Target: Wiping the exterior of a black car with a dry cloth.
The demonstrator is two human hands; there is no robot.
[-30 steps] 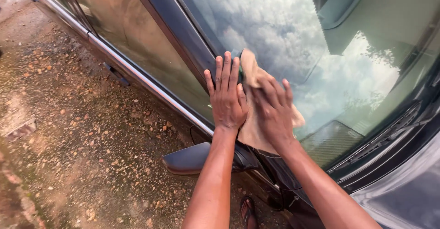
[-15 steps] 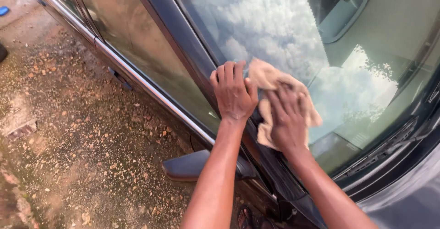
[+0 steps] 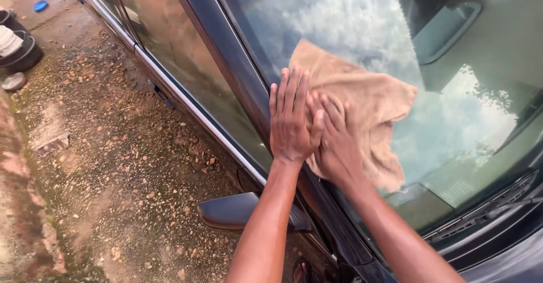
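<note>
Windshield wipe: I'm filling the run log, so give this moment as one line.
left hand: flat by pillar | right hand: pressing tan cloth | cloth: spread on windshield | side mirror: below

cloth [image 3: 362,99] partly under hands [image 3: 308,127]

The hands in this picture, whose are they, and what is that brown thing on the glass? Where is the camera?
The camera sits on a person's head and looks down, so you see that person's own two arms reaching forward. There is no machine here, just bare hands. The big shiny glass is the windshield of a dark car, and the clouds you see in it are only reflections of the sky. The brown thing is a cloth spread flat on the glass. The right hand presses on the cloth. The left hand lies flat beside it, on the pillar at the glass's edge. Below the arms sticks out the side mirror, and the ground is wet gravel.
</note>
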